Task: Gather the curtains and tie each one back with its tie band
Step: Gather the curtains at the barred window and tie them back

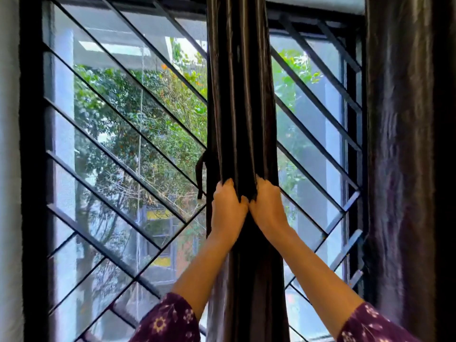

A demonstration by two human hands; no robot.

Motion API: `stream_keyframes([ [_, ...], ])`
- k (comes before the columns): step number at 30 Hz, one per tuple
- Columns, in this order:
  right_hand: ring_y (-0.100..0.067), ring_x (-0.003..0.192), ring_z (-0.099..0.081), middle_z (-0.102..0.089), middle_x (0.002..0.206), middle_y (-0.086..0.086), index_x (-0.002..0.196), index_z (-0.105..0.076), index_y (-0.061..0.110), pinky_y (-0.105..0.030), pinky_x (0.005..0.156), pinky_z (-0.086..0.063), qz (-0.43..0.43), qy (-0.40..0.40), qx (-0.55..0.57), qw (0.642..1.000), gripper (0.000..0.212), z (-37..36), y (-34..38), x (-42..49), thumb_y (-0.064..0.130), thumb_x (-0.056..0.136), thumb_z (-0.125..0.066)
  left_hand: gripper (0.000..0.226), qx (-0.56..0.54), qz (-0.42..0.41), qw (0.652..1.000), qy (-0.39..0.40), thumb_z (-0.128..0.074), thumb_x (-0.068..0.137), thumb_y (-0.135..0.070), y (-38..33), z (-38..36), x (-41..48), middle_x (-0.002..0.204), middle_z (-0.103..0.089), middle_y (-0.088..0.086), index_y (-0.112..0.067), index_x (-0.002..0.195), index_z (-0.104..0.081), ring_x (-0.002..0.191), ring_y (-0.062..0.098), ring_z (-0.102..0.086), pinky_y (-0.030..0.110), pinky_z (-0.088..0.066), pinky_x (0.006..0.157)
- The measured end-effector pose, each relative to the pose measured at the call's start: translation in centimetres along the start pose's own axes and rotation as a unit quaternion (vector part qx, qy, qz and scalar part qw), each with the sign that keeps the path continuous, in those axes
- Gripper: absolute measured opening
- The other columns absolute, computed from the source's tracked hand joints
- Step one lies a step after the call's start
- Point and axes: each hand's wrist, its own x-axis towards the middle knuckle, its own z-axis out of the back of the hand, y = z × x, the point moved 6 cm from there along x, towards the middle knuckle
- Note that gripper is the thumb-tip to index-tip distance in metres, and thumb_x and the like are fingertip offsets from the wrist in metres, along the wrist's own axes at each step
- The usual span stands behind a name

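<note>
Head cam is showing both hands up on the centre curtain [240,95], which is hanging bunched into a narrow column from 12 o'clock down to 6 o'clock through the middle of the frame. I'm seeing the left hand [228,206] and right hand [267,206] clenched side by side and touching each other. Their fingers are curling into the folds, so both are gripping the fabric tight. The tie band [200,174] is dangling at the curtain's 9 o'clock edge, roughly 10 o'clock from the left hand, near it but not in either hand. A second curtain [404,144] is hanging over at 3 o'clock, well apart from the hands. Behind it all the window grille [123,114] is running slanted bars across the glass, with green trees [153,99] showing through at 9 o'clock. Purple floral sleeves [170,322] are poking in at 5 and 7 o'clock.
</note>
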Motion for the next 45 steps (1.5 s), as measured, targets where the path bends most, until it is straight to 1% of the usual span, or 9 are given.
stream_keyframes([
  [11, -0.015, 0.138, -0.034, -0.032, 0.152, -0.003, 0.147, -0.028, 0.023, -0.037, 0.113, -0.032, 0.098, 0.049, -0.085, 0.99, 0.061, -3.0, -1.8, -3.0, 0.023, 0.093, -0.055, 0.042, -0.031, -0.019, 0.996, 0.087, -0.035, 0.096, -0.024, 0.6, -0.9, -2.4, 0.126, -0.051, 0.012, -0.009, 0.136, -0.036, 0.114, 0.027, -0.054, 0.042, -0.046, 0.097],
  [14, -0.009, 0.126, -0.05, -0.055, 0.134, 0.01, 0.137, -0.042, 0.041, -0.04, 0.109, -0.036, 0.099, 0.057, 0.035, 0.993, 0.045, -3.2, -0.7, -3.5, 0.053, 0.094, -0.043, 0.046, -0.117, -0.028, 0.988, 0.098, -0.03, 0.099, -0.026, -0.1, -0.8, -2.7, 0.13, -0.049, 0.001, -0.013, 0.143, -0.029, 0.119, 0.014, -0.051, 0.015, -0.04, 0.099],
  [21, -0.009, 0.136, -0.036, -0.034, 0.149, -0.001, 0.148, -0.023, 0.011, -0.024, 0.11, -0.035, 0.092, 0.093, 0.043, 0.99, 0.059, -3.5, 0.0, -5.1, 0.013, 0.095, -0.049, 0.04, -0.216, -0.008, 0.973, 0.079, -0.031, 0.098, -0.001, 0.6, -0.5, -3.2, 0.109, -0.051, -0.02, -0.016, 0.135, -0.038, 0.094, -0.024, -0.049, -0.002, -0.037, 0.081],
  [24, -0.016, 0.122, -0.05, -0.053, 0.129, -0.004, 0.137, -0.039, 0.006, -0.005, 0.092, -0.042, 0.103, 0.078, 0.073, 0.989, 0.039, -3.4, 0.7, -5.8, 0.008, 0.099, -0.043, 0.026, -0.245, 0.024, 0.967, 0.068, -0.036, 0.1, -0.009, 0.6, -0.6, -3.5, 0.099, -0.057, -0.014, -0.019, 0.12, -0.048, 0.086, -0.017, -0.056, 0.006, -0.043, 0.074],
  [27, -0.014, 0.104, -0.058, -0.061, 0.112, -0.006, 0.138, -0.043, 0.011, -0.019, 0.078, -0.053, -0.021, 0.092, 0.291, 0.952, 0.044, -3.5, 0.3, -6.7, 0.032, 0.104, -0.026, 0.027, -0.205, 0.005, 0.977, 0.049, -0.041, 0.098, -0.035, 0.1, -0.4, -3.5, 0.098, -0.062, -0.009, -0.019, 0.117, -0.05, 0.09, -0.006, -0.06, 0.016, -0.048, 0.075],
  [31, -0.008, 0.126, -0.045, -0.047, 0.14, -0.006, 0.14, -0.038, 0.017, -0.017, 0.103, -0.039, 0.123, 0.144, 0.117, 0.975, 0.049, -4.4, 0.7, -8.1, 0.033, 0.095, -0.048, 0.017, -0.153, 0.001, 0.988, 0.018, -0.037, 0.101, -0.023, 0.4, -0.7, -3.4, 0.069, -0.053, -0.008, -0.018, 0.086, -0.043, 0.061, -0.009, -0.057, 0.01, -0.042, 0.055],
  [36, -0.01, 0.138, -0.032, -0.026, 0.152, -0.001, 0.147, -0.009, 0.032, -0.014, 0.107, -0.033, 0.056, 0.185, 0.149, 0.97, 0.084, -5.5, -1.6, -9.2, -0.002, 0.086, -0.055, 0.029, -0.115, -0.005, 0.993, 0.008, -0.034, 0.099, -0.036, 0.7, -1.5, -3.4, 0.068, -0.049, -0.005, -0.01, 0.09, -0.045, 0.055, 0.003, -0.05, 0.017, -0.038, 0.053],
  [42, -0.005, 0.136, -0.032, -0.036, 0.147, 0.009, 0.139, -0.042, 0.014, -0.025, 0.112, -0.03, 0.106, 0.304, 0.181, 0.929, 0.059, -3.5, -1.2, -10.3, 0.007, 0.081, -0.049, 0.04, 0.035, 0.049, 0.996, 0.07, -0.034, 0.099, -0.01, 1.6, -2.3, -2.2, 0.119, -0.055, 0.018, 0.001, 0.138, -0.032, 0.106, 0.031, -0.058, 0.033, -0.048, 0.085],
  [45, -0.006, 0.114, -0.058, -0.064, 0.118, 0.016, 0.085, -0.074, 0.012, -0.028, 0.097, -0.046, 0.087, 0.13, 0.228, 0.961, 0.027, 0.6, -1.2, -7.6, 0.019, 0.079, -0.048, 0.047, 0.014, 0.059, 0.996, 0.07, -0.033, 0.098, -0.004, 1.6, -2.2, -3.1, 0.128, -0.05, 0.017, -0.004, 0.144, -0.025, 0.116, 0.03, -0.054, 0.036, -0.046, 0.095],
])
